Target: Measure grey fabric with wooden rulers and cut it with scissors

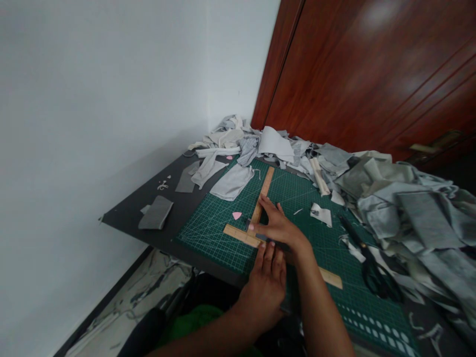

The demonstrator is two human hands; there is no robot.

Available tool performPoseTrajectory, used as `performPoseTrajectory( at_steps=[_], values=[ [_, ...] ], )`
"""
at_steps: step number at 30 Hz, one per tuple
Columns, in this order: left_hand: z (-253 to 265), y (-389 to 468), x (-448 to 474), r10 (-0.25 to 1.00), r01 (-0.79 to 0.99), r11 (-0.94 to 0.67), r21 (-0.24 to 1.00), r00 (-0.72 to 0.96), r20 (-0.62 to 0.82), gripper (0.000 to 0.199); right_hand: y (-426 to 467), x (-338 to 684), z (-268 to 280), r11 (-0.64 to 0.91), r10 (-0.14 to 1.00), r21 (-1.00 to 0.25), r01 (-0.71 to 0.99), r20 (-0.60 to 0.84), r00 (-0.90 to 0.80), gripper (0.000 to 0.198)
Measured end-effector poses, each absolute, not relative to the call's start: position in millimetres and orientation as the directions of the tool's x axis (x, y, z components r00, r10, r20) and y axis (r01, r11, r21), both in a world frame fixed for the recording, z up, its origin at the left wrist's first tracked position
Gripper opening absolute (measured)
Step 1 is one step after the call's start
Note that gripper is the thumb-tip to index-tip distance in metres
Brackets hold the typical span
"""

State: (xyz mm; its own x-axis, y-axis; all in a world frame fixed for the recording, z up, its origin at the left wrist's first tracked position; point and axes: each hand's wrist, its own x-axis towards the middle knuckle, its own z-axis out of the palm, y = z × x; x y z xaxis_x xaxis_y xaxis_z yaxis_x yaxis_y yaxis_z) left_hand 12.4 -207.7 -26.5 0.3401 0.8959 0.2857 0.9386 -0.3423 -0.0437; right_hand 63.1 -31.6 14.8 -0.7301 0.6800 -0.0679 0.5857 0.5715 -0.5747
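My right hand [278, 227] lies across a wooden ruler [267, 182] that points away from me, its thumb and forefinger spread apart along it. A second wooden ruler [238, 234] runs crosswise at the near end of the first, so the two form a T. On its near edge rest the fingertips of my left hand [268, 277], stretched out side by side. Part of a dark grey fabric piece [262, 237] shows beneath the right hand; the rest is hidden. Both rulers lie on a green cutting mat [208, 233]. A pink chalk piece [237, 215] is left of the rulers.
Large black scissors [368, 258] lie at the right, beside heaped grey fabric [405, 208]. More scraps [275, 144] line the back by the wall and wooden door [357, 74]. A light cloth piece [232, 182] and folded grey fabric [156, 213] lie at the left.
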Motion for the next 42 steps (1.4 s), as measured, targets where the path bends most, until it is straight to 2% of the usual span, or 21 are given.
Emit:
performPoseTrajectory(
  at_steps=[6,13,19,42],
  values=[
    [-26.6,-207.2,12.1,0.897,0.940,-0.339,-0.049,0.338,0.285,0.104,-34.0,58.9,8.4,0.578,0.713,-0.540,0.612,-0.029,-0.700,0.105],
    [-26.7,-206.7,11.6,0.896,0.939,-0.343,-0.036,0.338,0.288,0.098,-34.8,59.4,12.2,0.556,0.718,-0.575,0.599,-0.029,-0.695,0.101],
    [-28.3,-207.2,12.4,0.896,0.940,-0.340,-0.024,0.331,0.296,0.101,-34.8,59.1,13.7,0.543,0.721,-0.600,0.588,-0.027,-0.692,0.104],
    [-32.7,-206.8,12.9,0.892,0.940,-0.339,-0.029,0.331,0.308,0.103,-34.3,59.9,13.3,0.566,0.717,-0.574,0.591,-0.011,-0.697,0.101]
  ],
)
